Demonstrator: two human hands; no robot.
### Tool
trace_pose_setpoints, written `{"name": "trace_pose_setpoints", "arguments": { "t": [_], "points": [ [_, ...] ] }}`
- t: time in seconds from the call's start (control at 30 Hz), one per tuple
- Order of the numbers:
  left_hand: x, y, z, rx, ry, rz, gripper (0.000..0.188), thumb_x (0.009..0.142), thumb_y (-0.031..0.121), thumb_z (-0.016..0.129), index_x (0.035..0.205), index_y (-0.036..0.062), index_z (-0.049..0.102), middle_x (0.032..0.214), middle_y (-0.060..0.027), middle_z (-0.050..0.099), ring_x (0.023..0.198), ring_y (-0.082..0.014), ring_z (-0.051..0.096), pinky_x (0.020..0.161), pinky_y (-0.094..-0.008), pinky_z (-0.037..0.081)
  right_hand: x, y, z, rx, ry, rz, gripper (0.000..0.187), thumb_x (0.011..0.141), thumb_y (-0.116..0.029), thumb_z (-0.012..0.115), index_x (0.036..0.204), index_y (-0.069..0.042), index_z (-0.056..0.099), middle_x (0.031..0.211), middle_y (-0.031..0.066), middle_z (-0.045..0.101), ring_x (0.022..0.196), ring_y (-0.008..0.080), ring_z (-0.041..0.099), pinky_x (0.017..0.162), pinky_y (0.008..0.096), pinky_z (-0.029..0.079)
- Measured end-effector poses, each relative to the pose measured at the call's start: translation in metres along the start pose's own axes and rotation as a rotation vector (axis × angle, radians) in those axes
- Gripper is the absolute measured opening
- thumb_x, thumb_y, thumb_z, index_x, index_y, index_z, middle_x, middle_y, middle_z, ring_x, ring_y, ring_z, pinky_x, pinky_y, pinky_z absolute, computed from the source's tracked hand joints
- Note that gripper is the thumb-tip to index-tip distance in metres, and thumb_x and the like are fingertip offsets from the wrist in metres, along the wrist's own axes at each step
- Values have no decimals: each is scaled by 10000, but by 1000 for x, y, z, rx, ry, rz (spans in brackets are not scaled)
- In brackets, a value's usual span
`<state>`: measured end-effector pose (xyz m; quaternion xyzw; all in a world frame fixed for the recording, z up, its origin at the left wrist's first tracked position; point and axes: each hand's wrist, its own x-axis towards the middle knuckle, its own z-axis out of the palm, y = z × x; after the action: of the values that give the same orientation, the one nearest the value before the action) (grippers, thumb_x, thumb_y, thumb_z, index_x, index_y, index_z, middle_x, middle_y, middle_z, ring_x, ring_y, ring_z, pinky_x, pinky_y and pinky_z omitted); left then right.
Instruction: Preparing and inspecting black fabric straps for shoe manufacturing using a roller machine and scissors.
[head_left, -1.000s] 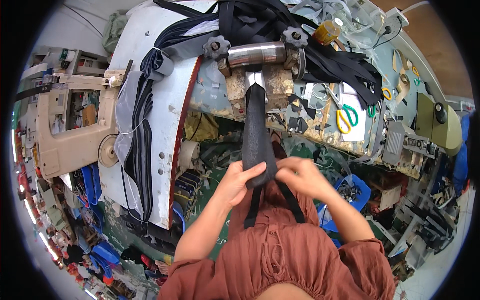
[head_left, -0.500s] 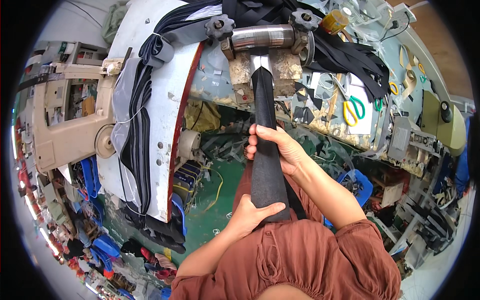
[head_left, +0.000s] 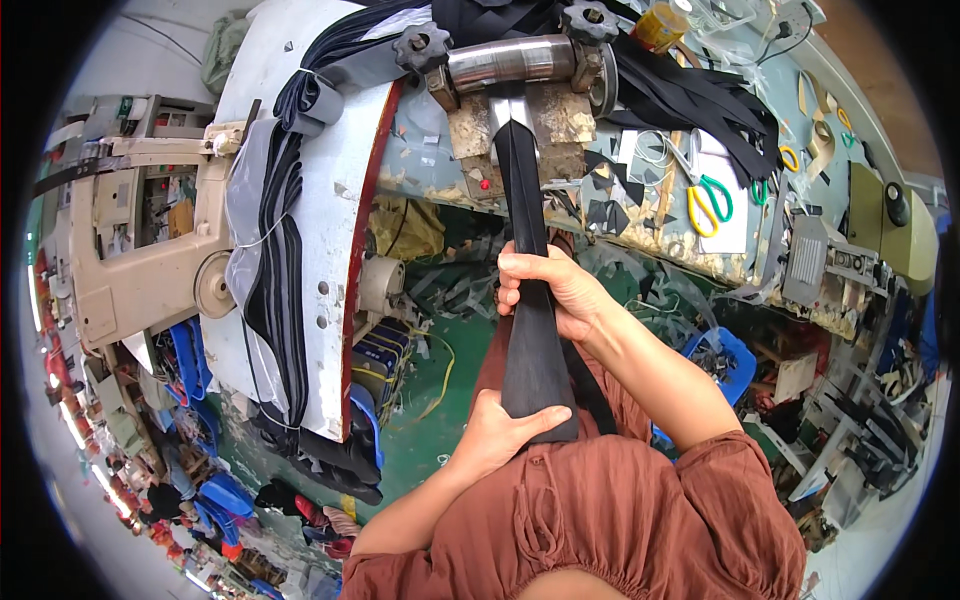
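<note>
Two-handed grip — taut, flat black strap (head_left: 533, 330)

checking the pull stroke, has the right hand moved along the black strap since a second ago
Yes. The right hand has gone up the black strap toward the metal roller; a second ago it was low beside the left hand.

The left hand (head_left: 500, 432) sits low near the body, fingers curled shut; the right hand (head_left: 552, 292) is clenched farther out.

The hands, once together on the black strap (head_left: 530, 330), were drawn apart along it. The right hand (head_left: 555, 295) was shifted above the left hand (head_left: 500, 435), which was lowered to the strap's near end.
</note>
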<state>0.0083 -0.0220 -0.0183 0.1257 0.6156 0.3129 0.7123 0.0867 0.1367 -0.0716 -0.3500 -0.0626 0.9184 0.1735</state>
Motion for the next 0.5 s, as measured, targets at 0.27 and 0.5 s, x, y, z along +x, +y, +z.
{"name": "trace_pose_setpoints", "arguments": {
  "t": [0.27,0.5],
  "points": [
    [-2,-9,-1,-14,-16,13,256,741,214,774,789,-13,664,748,-31,652,653,-82,595,606,-245,486,-3,2,1,-16,-23,7,261,736,-143,751,864,-49,544,680,31,566,599,128,586,597,312,515],
    [-13,3,3,45,-4,24,259,737,216,776,770,-11,657,700,-17,636,598,-70,573,540,-237,464,-9,1,1,-11,-45,30,255,748,-148,739,882,-62,540,682,21,560,605,121,582,611,311,516]
  ]
}}
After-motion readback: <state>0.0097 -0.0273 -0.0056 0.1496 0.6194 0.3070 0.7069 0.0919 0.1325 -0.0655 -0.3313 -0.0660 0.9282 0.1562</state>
